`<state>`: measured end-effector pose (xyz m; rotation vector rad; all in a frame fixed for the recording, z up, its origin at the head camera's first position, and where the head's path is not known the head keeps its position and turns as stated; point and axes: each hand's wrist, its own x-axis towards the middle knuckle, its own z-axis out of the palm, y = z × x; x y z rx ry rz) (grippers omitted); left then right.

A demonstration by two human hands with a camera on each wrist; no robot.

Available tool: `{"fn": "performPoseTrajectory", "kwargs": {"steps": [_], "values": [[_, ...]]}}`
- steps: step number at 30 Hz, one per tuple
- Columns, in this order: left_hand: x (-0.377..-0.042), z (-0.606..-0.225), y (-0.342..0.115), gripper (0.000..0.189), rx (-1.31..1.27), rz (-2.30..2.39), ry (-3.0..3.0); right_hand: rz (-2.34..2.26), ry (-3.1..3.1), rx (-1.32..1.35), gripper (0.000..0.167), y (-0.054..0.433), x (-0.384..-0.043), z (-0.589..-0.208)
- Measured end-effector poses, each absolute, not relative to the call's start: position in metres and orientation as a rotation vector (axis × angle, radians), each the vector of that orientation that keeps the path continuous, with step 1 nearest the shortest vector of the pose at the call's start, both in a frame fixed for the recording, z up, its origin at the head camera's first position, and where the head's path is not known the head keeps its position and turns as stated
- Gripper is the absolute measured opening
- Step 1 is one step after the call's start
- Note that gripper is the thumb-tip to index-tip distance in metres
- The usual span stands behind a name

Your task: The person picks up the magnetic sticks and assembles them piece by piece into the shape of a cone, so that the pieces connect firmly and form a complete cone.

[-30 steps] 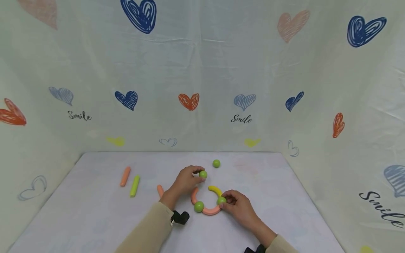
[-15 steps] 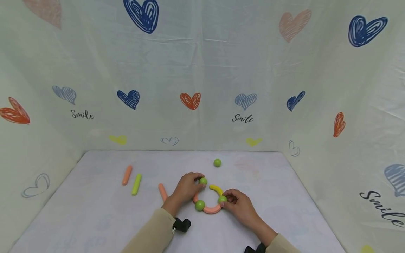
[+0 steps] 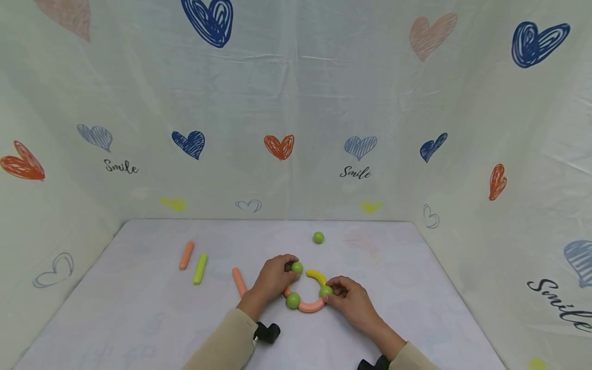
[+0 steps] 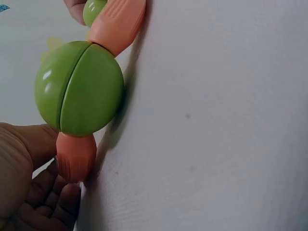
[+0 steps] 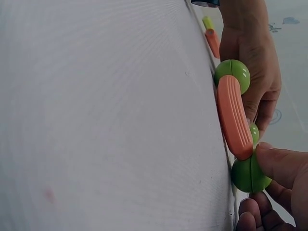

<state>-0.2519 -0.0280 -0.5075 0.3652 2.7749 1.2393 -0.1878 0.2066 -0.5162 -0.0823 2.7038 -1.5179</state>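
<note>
In the head view my left hand pinches a green ball at the back left of a partly open ring of pieces. Beneath those fingers a curved coral piece is mostly hidden in the head view; it joins a second green ball. From there another curved coral piece runs to a third green ball. My right hand pinches this third ball between thumb and fingers. A curved yellow piece extends from it toward the back, its far end free beside the left hand's ball.
Behind the ring, one more green ball lies on the white table. Left of my hands are a coral stick, a lime stick and a second coral stick. Heart-printed cloth stands at the back and sides.
My left hand has brought its green ball nearer to me, down to the end of the curved coral piece. The right hand keeps its hold on the other ball, almost still.
</note>
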Motion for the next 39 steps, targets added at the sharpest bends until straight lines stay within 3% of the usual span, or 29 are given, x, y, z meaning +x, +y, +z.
{"fn": "performPoseTrajectory", "kwargs": {"steps": [10, 22, 29, 39], "values": [[-0.249, -0.507, -0.026, 0.035, 0.362, 1.264, 2.754, -1.409, 2.755, 0.006, 0.028, 0.201, -0.194, -0.508], [-0.249, -0.506, -0.021, 0.035, 0.371, 1.293, 2.719, -1.139, 2.883, -0.007, 0.025, 0.182, -0.225, -0.503], [-0.248, -0.507, -0.018, 0.034, 0.389, 1.249, 2.727, -1.154, 2.918, 0.135, 0.018, 0.181, -0.225, -0.504], [-0.249, -0.507, -0.008, 0.033, 0.411, 1.271, 2.709, -1.221, 2.904, 0.126, 0.016, 0.187, -0.223, -0.505]]}}
